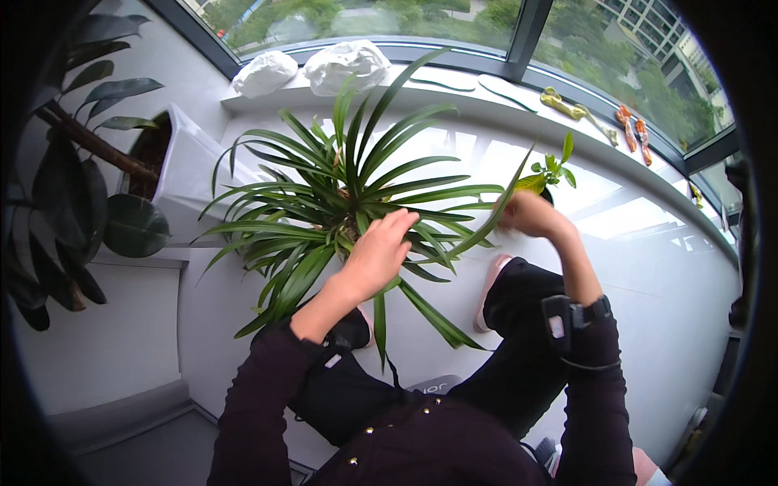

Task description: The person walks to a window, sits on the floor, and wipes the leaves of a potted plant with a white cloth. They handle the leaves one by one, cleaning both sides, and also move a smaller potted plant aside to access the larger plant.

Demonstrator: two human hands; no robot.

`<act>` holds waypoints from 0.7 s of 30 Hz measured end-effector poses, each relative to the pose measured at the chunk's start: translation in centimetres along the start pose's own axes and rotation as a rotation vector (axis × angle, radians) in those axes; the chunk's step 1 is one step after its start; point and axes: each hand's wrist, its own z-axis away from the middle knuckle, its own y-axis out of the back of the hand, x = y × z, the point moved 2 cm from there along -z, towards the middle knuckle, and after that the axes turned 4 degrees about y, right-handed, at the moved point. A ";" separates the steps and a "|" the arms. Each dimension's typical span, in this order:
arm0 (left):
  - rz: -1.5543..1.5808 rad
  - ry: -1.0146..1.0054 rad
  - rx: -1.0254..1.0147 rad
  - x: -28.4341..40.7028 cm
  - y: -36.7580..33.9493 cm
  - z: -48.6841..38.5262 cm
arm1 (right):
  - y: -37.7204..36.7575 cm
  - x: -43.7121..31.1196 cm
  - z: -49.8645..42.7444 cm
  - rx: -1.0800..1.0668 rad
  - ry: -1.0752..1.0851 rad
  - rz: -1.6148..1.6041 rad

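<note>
A large potted plant with long strap-shaped green leaves spreads out before my knees; its pot is hidden under the foliage. Over the near side of its crown is my left hand, fingers extended among the leaves, with no object visible in its grasp. My right hand, blurred, is curled at the plant's right side. One long leaf runs up across its fingers and appears gripped there. Just behind that hand stands a small plant with light green leaves, its dark pot mostly covered.
At left, a rubber plant grows in a tall white planter. The windowsill holds two white crumpled bundles, two insoles, and crumpled yellow and orange items. A pink shoe rests on pale floor tiles.
</note>
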 end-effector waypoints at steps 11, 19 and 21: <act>0.106 0.145 -0.083 0.6 2.6 1.3 | -21.6 17.0 -16.1 0.539 -0.220 -0.106; 0.242 0.275 -0.278 -0.3 2.0 0.4 | -33.9 18.8 -19.8 0.701 -0.137 -0.034; 0.300 0.310 -0.227 -0.2 2.2 0.4 | -34.7 16.3 -20.9 0.806 0.009 -0.178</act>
